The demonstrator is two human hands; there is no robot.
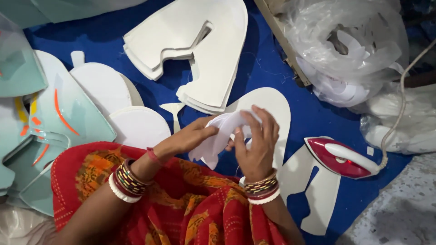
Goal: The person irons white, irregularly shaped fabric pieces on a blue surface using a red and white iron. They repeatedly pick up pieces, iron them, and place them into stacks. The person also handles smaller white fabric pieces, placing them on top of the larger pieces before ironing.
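Fingers (265, 124) of the right hand (256, 149) curl over the top of a white cut-out piece (222, 134), pinching it, while the left hand (188, 138) grips the same piece from the other side with thumb and fingertips. That piece is held up above the red and orange cloth (190, 208) on the person's lap. Just beyond it, stacks of white cut shapes (200, 50) lie on a blue sheet (313, 113). A red and white iron (343, 158) rests to the right, near a clear plastic bag (349, 45) of white pieces. Pale green pieces (63, 113) with orange marks lie to the left.
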